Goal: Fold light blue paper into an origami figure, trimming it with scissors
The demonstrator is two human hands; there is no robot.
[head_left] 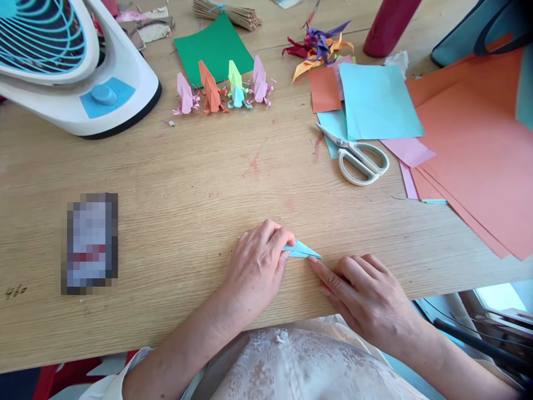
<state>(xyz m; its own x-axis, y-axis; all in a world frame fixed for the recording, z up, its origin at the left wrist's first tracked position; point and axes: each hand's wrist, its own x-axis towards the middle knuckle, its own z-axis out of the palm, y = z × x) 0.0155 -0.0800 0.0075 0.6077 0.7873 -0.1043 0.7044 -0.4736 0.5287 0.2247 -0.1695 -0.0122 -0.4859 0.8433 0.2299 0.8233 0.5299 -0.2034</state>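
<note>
A light-blue folded paper (302, 249) lies near the table's front edge, its narrow point towards the right. My left hand (260, 258) covers most of it, with fingers closed on the paper and pressing it to the wood. At the pointed tip, the index finger of my right hand (362, 289) touches the paper; its thumb is tucked below and the other fingers are bent. How far the paper reaches under my left hand is hidden.
Scissors (353, 155) rest against blue sheets (378, 103), left of large orange sheets (478, 150). Several folded paper figures (212, 89) stand before a green sheet (214, 50). A fan (104, 83) is at the left, above a blurred-out object (89, 244). A dark red bottle (389, 25) stands behind.
</note>
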